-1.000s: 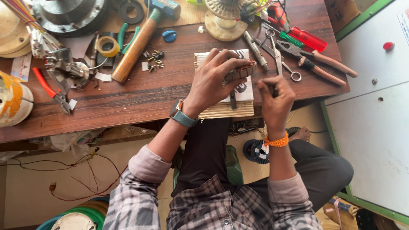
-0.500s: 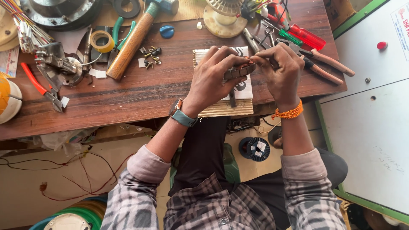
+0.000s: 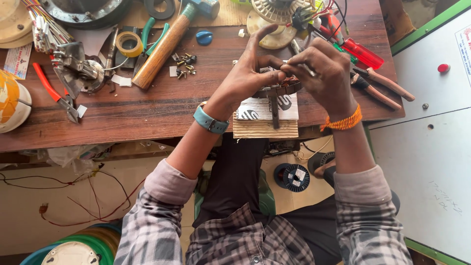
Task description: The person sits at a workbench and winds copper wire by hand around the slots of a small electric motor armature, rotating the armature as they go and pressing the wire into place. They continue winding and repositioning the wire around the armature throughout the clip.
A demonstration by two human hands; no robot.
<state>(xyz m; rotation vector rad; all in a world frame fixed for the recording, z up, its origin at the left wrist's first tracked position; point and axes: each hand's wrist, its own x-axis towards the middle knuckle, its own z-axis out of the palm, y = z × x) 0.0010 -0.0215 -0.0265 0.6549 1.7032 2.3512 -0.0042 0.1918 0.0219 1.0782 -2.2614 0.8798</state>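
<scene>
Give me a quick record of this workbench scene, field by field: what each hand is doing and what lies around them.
Left hand: left hand pinches a small dark metal part above the bench
Right hand: right hand grips the same part from the other side
Under the hands: cardboard pad at the edge of the wooden bench
Left of the hands: wooden-handled hammer, loose screws, tape roll
Right of the hands: red-handled screwdriver, pliers
Wrists: blue watch on the left, orange thread band on the right

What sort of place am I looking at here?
Probably a small electrical repair workshop: a wooden workbench strewn with a hammer, loose screws and red-handled screwdrivers, plus a wound motor part.
</scene>
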